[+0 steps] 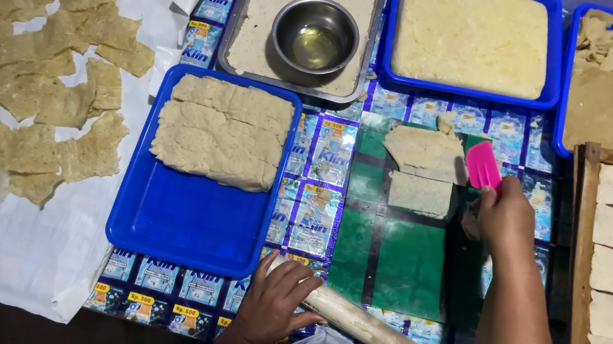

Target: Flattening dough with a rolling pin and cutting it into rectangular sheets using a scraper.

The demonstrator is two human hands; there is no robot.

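Observation:
My right hand (505, 218) grips a pink plastic scraper (483, 164) whose blade touches a thin flattened sheet of pale dough (423, 152) on a green cutting mat (396, 267). A cut square of the same dough (419, 194) lies just below it. My left hand (275, 302) rests on the end of a wooden rolling pin (365, 326) lying slantwise at the near edge. To the left stands a blue tray (181, 226) with a thick slab of dough (223, 131) scored into pieces.
A metal tray (260, 48) with dough and a steel bowl of oil (315, 37) sits at the back. Two more blue trays (465, 90) (566, 88) hold dough. A wooden rack (576, 255) at right carries white squares. Many dried sheets (28, 72) lie on white cloth at left.

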